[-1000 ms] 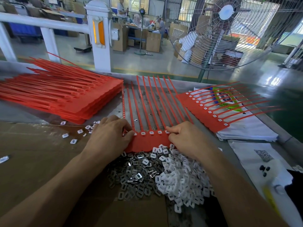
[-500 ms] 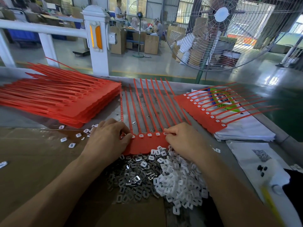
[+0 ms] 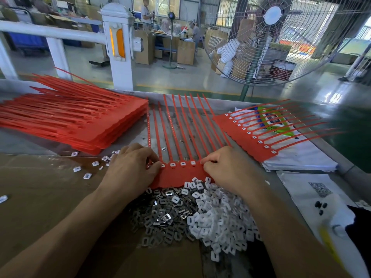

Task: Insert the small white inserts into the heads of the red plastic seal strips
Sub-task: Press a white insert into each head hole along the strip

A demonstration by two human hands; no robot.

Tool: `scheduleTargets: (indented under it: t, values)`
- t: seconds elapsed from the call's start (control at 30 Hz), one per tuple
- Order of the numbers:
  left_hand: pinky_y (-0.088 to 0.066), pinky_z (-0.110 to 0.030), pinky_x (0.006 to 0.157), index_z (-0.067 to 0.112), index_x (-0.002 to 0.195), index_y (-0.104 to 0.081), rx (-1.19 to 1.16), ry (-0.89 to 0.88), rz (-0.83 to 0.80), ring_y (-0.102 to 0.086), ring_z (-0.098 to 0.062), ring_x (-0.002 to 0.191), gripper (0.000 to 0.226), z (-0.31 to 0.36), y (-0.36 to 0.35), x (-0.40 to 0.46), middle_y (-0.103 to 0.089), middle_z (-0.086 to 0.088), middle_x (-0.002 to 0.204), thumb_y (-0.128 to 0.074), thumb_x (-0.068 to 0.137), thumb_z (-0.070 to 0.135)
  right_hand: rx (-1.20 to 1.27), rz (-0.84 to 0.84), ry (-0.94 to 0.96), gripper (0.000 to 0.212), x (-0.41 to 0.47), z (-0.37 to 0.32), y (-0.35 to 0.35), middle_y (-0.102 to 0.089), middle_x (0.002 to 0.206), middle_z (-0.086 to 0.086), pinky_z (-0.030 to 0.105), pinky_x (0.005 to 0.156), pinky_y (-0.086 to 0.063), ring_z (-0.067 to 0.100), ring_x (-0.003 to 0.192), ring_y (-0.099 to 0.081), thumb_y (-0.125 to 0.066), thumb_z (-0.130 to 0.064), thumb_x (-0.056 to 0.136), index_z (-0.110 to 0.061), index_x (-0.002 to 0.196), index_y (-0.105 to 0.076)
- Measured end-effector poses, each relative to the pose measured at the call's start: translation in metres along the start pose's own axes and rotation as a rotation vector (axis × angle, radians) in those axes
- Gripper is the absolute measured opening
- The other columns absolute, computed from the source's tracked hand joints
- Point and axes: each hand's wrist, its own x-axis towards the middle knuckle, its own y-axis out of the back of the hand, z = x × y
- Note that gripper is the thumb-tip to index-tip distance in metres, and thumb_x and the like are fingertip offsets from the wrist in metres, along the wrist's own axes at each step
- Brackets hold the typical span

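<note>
Nothing moved; hands (image 3: 131, 167) (image 3: 226, 167) pinch strip heads (image 3: 180, 173).

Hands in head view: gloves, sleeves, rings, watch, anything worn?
Nothing worn that shows. The left hand and right hand are bare: no gloves, rings or tape. Both forearms are bare down to the frame's lower edge, with no sleeves, watch or wristband in view. No markings visible on either.

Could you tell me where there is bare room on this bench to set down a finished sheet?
Bare cardboard lies left of the left hand, below the red stack, with scattered inserts. It is crowded in front, at the insert pile, and right, at the finished sheet.
</note>
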Motion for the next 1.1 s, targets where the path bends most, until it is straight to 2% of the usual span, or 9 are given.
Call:
scheduleTargets:
  t: [0.07, 0.2, 0.4, 0.57, 0.83, 0.9, 0.97, 1.03, 1.1]
  values:
    - [-0.042, -0.046, 0.101, 0.037, 0.094, -0.069, 0.004, 0.002, -0.004, -0.05, -0.015, 0.106, 0.012, 0.0, 0.0, 0.0, -0.056, 0.011, 0.103, -0.064, 0.09, 0.048, 0.0, -0.015, 0.005, 0.028, 0.0, -0.001, 0.001, -0.059, 0.057, 0.014, 0.017, 0.034, -0.023, 0.012, 0.042, -0.034, -0.052, -0.017, 0.095, -0.007, 0.104, -0.076]
    - [-0.041, -0.045, 0.101, 0.037, 0.096, -0.069, 0.017, 0.005, -0.013, -0.049, -0.014, 0.107, 0.014, 0.0, 0.001, 0.0, -0.055, 0.011, 0.105, -0.064, 0.09, 0.049, 0.039, -0.031, -0.03, 0.029, 0.0, 0.001, -0.001, -0.05, 0.049, -0.002, 0.017, 0.033, -0.024, 0.013, 0.041, -0.034, -0.051, -0.019, 0.096, -0.011, 0.103, -0.078]
    - [-0.041, -0.045, 0.1, 0.036, 0.096, -0.069, 0.011, 0.005, -0.007, -0.05, -0.016, 0.107, 0.014, 0.001, 0.002, -0.001, -0.056, 0.01, 0.104, -0.065, 0.09, 0.047, 0.096, -0.034, -0.056, 0.029, 0.002, 0.003, -0.007, -0.054, 0.055, 0.002, 0.023, 0.042, -0.027, 0.015, 0.049, -0.04, -0.051, -0.018, 0.096, -0.003, 0.109, -0.072]
    - [-0.042, -0.045, 0.1, 0.035, 0.094, -0.071, -0.002, 0.008, 0.001, -0.051, -0.017, 0.107, 0.011, 0.001, 0.001, 0.0, -0.057, 0.01, 0.102, -0.067, 0.089, 0.045, 0.195, -0.046, -0.045, 0.029, 0.002, 0.007, -0.005, -0.068, 0.054, -0.007, 0.02, 0.043, -0.036, 0.013, 0.05, -0.056, -0.053, -0.021, 0.1, -0.03, 0.114, -0.077]
    - [-0.043, -0.048, 0.102, 0.036, 0.094, -0.071, -0.015, 0.02, -0.027, -0.052, -0.016, 0.109, 0.016, 0.0, 0.002, 0.0, -0.054, 0.011, 0.106, -0.068, 0.087, 0.05, 0.226, -0.074, -0.027, 0.034, 0.006, 0.012, -0.011, -0.068, 0.053, -0.007, 0.018, 0.039, -0.037, 0.013, 0.049, -0.056, -0.054, -0.022, 0.099, -0.029, 0.127, -0.072]
    - [-0.043, -0.047, 0.102, 0.036, 0.091, -0.071, -0.034, 0.025, -0.02, -0.053, -0.016, 0.107, 0.014, 0.001, 0.003, 0.001, -0.054, 0.01, 0.106, -0.069, 0.086, 0.049, 0.213, -0.084, -0.012, 0.036, 0.008, 0.012, -0.012, -0.072, 0.06, -0.007, 0.019, 0.043, -0.042, 0.018, 0.051, -0.059, -0.053, -0.023, 0.099, -0.029, 0.129, -0.071]
    - [-0.044, -0.047, 0.102, 0.037, 0.089, -0.069, -0.043, 0.034, -0.021, -0.054, -0.016, 0.106, 0.013, 0.001, 0.003, 0.0, -0.053, 0.01, 0.108, -0.07, 0.085, 0.049, 0.211, -0.103, -0.001, 0.036, 0.008, 0.011, -0.013, -0.076, 0.07, -0.007, 0.023, 0.058, -0.059, 0.023, 0.06, -0.071, -0.053, -0.024, 0.099, -0.03, 0.131, -0.07]
    - [-0.044, -0.048, 0.102, 0.035, 0.09, -0.07, -0.038, 0.045, -0.027, -0.053, -0.015, 0.107, 0.015, 0.002, 0.003, 0.001, -0.052, 0.01, 0.11, -0.071, 0.085, 0.05, 0.204, -0.092, 0.015, 0.033, 0.008, 0.01, -0.014, -0.076, 0.08, -0.011, 0.035, 0.07, -0.064, 0.014, 0.069, -0.075, -0.055, -0.026, 0.1, -0.029, 0.129, -0.071]
    - [-0.044, -0.047, 0.102, 0.034, 0.091, -0.07, -0.033, 0.054, -0.028, -0.053, -0.016, 0.107, 0.017, 0.002, 0.003, 0.001, -0.052, 0.01, 0.111, -0.071, 0.084, 0.05, 0.182, -0.061, 0.049, 0.028, 0.009, 0.01, -0.014, -0.07, 0.082, -0.019, 0.022, 0.061, -0.055, -0.005, 0.065, -0.068, -0.06, -0.03, 0.1, -0.03, 0.125, -0.074]
